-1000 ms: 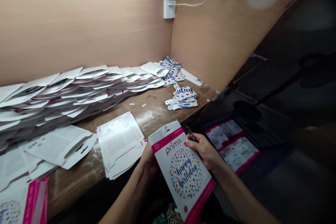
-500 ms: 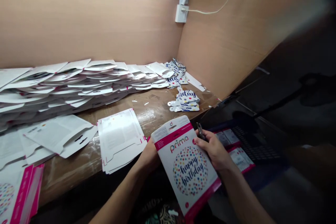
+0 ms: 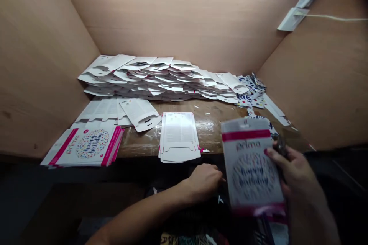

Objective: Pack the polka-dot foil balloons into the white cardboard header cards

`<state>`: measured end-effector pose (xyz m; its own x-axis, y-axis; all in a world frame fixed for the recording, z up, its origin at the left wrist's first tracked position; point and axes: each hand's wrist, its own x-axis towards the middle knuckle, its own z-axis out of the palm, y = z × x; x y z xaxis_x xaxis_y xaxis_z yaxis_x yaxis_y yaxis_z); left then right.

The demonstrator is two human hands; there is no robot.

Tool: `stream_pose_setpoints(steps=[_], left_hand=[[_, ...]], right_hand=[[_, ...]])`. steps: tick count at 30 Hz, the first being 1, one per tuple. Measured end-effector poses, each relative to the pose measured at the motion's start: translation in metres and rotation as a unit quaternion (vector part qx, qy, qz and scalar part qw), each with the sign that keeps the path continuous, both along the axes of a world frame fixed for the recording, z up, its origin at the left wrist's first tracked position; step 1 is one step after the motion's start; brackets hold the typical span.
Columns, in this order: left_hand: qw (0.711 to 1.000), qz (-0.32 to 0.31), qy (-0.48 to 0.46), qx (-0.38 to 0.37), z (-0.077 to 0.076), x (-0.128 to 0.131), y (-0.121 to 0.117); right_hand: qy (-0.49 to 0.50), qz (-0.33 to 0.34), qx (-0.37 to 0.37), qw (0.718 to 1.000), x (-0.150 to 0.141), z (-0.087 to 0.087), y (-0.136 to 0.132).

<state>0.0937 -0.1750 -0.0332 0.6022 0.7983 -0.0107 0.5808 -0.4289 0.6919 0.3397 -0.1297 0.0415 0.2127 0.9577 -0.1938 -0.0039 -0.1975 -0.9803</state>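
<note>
My right hand [image 3: 299,176] grips the right edge of a white and pink printed packet [image 3: 253,172], marked "prima" and "happy birthday". It also holds a dark metal hand tool like small pliers [image 3: 281,147], blurred by motion. The packet stands tilted with its printed front toward me and a hang hole at its top. Just left of the packet, apart from it, my left hand [image 3: 205,182] is closed with curled fingers; whatever lies inside is hidden. A stack of white packets [image 3: 179,138], backs up, lies at the table's front edge beyond my left hand.
Overlapping white packets [image 3: 161,76] are piled along the cardboard back wall [image 3: 178,15]. Front-up printed packets [image 3: 86,147] lie at left. Folded dotted foil balloons [image 3: 250,92] sit in the right corner. Small white scraps [image 3: 207,113] dot the brown table [image 3: 138,143].
My view has swung left. My left hand has come off the packet's left edge and closed. My right hand has carried the packet and tool to the right.
</note>
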Motion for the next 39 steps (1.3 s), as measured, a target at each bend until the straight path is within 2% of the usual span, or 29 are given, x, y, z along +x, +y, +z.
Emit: stream_pose_setpoints(steps=[2, 3, 5, 8, 10, 12, 14, 16, 18, 20, 22, 23, 24, 26, 29, 33, 36, 39], left_hand=[[0.999, 0.014, 0.032, 0.025, 0.001, -0.014, -0.009], [0.998, 0.043, 0.025, 0.040, 0.007, -0.024, -0.013], [0.991, 0.115, -0.015, 0.062, 0.024, -0.050, -0.018], [0.968, 0.227, -0.064, 0.084, 0.053, -0.095, -0.020], [0.947, 0.299, -0.065, 0.093, 0.064, -0.125, -0.020], [0.922, 0.375, -0.035, 0.092, 0.064, -0.153, -0.021], [0.900, 0.430, 0.009, 0.069, 0.055, -0.176, -0.021], [0.893, 0.447, 0.035, 0.030, 0.041, -0.190, -0.019], [0.899, 0.437, 0.025, -0.002, 0.028, -0.192, -0.014], [0.906, 0.422, 0.012, -0.008, 0.017, -0.186, -0.008], [0.912, 0.409, 0.034, 0.008, 0.011, -0.173, -0.002], [0.914, 0.402, 0.055, 0.016, 0.009, -0.166, 0.000], [0.916, 0.394, 0.074, 0.023, 0.008, -0.159, 0.002], [0.922, 0.374, 0.100, 0.028, 0.006, -0.145, 0.001], [0.927, 0.353, 0.119, 0.037, 0.006, -0.132, -0.005], [0.935, 0.335, 0.114, 0.042, 0.010, -0.130, -0.012], [0.947, 0.299, 0.108, 0.042, 0.015, -0.137, -0.016], [0.956, 0.240, 0.156, 0.065, 0.020, -0.145, -0.018]], right_hand=[[-0.087, 0.033, 0.060, 0.994, -0.013, 0.020, 0.045], [-0.167, 0.051, 0.095, 0.980, -0.023, 0.028, 0.068], [-0.327, 0.085, 0.164, 0.927, -0.048, 0.041, 0.110], [-0.483, 0.120, 0.186, 0.847, -0.093, 0.049, 0.148], [-0.520, 0.147, 0.173, 0.824, -0.122, 0.047, 0.152], [-0.534, 0.205, 0.150, 0.806, -0.143, 0.040, 0.139], [-0.540, 0.276, 0.124, 0.785, -0.151, 0.025, 0.113], [-0.531, 0.331, 0.100, 0.774, -0.149, 0.004, 0.081], [-0.486, 0.341, 0.073, 0.801, -0.141, -0.023, 0.049], [-0.385, 0.318, 0.033, 0.866, -0.135, -0.050, 0.021], [-0.218, 0.268, -0.026, 0.938, -0.135, -0.074, 0.000], [-0.124, 0.236, -0.058, 0.962, -0.138, -0.083, -0.009], [-0.032, 0.203, -0.088, 0.975, -0.143, -0.090, -0.015], [0.109, 0.131, -0.126, 0.977, -0.156, -0.098, -0.023], [0.210, 0.034, -0.116, 0.970, -0.176, -0.101, -0.029], [0.258, -0.048, -0.098, 0.960, -0.193, -0.101, -0.039], [0.279, -0.063, -0.115, 0.951, -0.196, -0.106, -0.043], [0.287, -0.074, -0.115, 0.948, -0.194, -0.110, -0.041]])
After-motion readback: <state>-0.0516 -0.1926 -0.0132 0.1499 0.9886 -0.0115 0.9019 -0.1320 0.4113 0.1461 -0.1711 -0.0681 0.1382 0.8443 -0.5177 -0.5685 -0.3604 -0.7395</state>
